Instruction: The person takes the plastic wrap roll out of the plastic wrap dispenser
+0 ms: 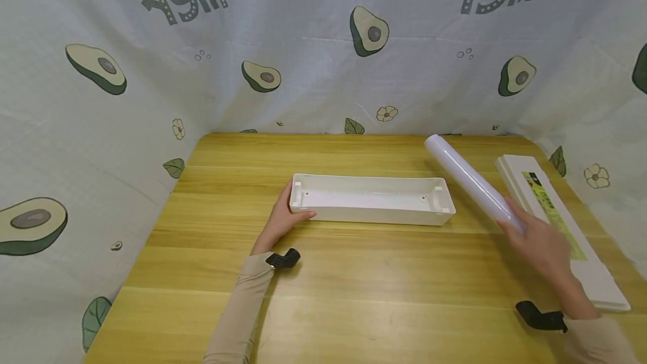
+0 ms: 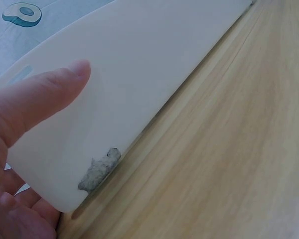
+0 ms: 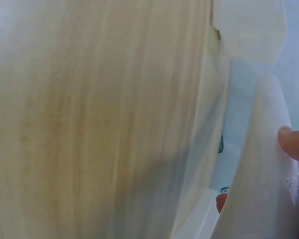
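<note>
A long white plastic box [image 1: 374, 215], hollow on top with fittings inside both ends, lies on the wooden table. My left hand [image 1: 283, 219] grips its left end, thumb on the front wall; in the left wrist view a torn grey patch [image 2: 100, 170] marks the wall's lower edge. My right hand [image 1: 542, 243] holds a glossy white roll of plastic wrap [image 1: 467, 176] by its near end, fingers curled round it. The roll slants up and away, right of the box and apart from it. In the right wrist view, the thumb lies along the roll [image 3: 264, 169].
A long flat white cover [image 1: 596, 280] with a green and yellow label lies at the table's right side, partly behind my right hand. A white cloth [image 1: 313, 72] printed with avocados hangs behind the table [image 1: 354, 308] and at both sides.
</note>
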{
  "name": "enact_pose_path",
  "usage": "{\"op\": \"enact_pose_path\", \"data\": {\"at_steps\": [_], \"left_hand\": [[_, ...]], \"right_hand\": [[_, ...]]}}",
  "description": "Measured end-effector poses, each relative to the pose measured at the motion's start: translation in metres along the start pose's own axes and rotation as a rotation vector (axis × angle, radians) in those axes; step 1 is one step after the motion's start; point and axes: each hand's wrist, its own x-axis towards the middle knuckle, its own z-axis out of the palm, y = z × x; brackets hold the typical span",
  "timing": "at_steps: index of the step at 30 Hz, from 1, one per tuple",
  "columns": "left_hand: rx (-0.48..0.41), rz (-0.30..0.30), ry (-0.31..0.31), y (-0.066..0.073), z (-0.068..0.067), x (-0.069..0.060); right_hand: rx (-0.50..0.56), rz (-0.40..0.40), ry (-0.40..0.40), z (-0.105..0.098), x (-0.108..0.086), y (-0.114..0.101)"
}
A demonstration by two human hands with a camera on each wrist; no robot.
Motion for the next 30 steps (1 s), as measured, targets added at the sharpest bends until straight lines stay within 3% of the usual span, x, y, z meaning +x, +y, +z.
{"op": "enact_pose_path", "data": {"at_steps": [3,6,15,30], "left_hand": [[0.002,0.011,0.016,-0.011,0.002,0.005],[0.012,0.016,0.015,-0.011,0.002,0.006],[-0.002,-0.01,-0.01,0.014,0.0,-0.006],[0.011,-0.026,0.001,0.016,0.0,-0.008]], "right_hand": [[-0.001,0.02,-0.008,0.0,-0.003,0.001],[-0.005,0.033,-0.024,0.0,-0.006,0.002],[-0.012,0.081,-0.05,0.0,-0.009,0.003],[-0.022,0.16,-0.103,0.002,-0.015,0.012]]}}
